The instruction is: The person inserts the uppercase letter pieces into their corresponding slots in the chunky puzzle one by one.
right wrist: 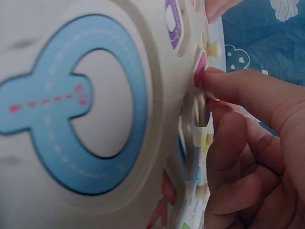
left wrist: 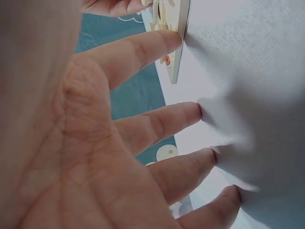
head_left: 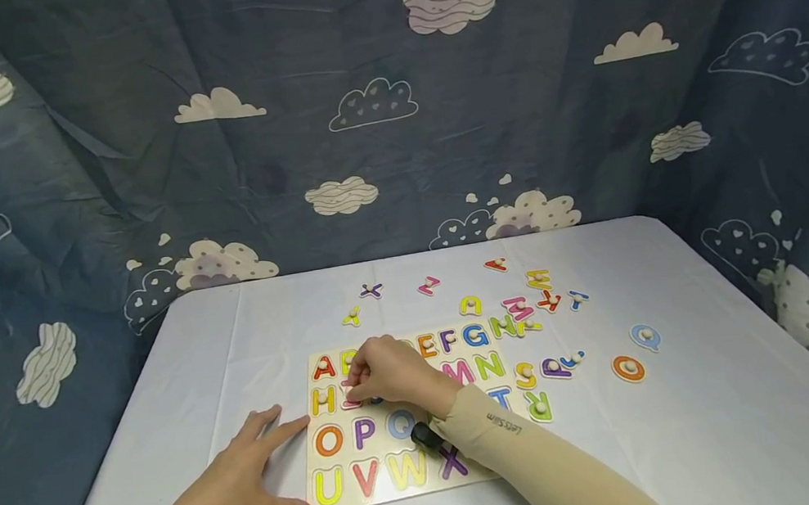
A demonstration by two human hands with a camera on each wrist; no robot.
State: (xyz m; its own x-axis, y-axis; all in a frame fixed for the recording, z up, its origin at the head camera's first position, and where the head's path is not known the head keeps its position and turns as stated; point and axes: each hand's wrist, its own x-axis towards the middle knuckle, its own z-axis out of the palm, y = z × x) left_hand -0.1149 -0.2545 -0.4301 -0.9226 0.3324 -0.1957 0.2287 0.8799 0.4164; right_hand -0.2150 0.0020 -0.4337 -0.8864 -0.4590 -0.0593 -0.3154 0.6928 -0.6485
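A wooden alphabet puzzle board (head_left: pixel 393 495) lies on the white table. My right hand (head_left: pixel 395 373) is over its second row and pinches the pink letter I piece (head_left: pixel 349 398) at its slot beside the H. In the right wrist view the thumb and fingers (right wrist: pixel 238 88) meet at the pink letter, the piece largely hidden by them. My left hand (head_left: pixel 232 484) is spread at the board's left edge, its thumb by the lower corner. In the left wrist view one fingertip touches the board's side, and the other fingers (left wrist: pixel 176 174) reach down to the cloth.
Knobbed letters A (head_left: pixel 324 367) and H (head_left: pixel 323 401) sit in the board. Loose letter pieces lie behind and right of it, among them an orange O (head_left: pixel 628 369), a blue Q (head_left: pixel 645 337), a green R (head_left: pixel 538 406) and a purple X (head_left: pixel 371 290). A cloud-patterned curtain (head_left: pixel 380 156) surrounds the table.
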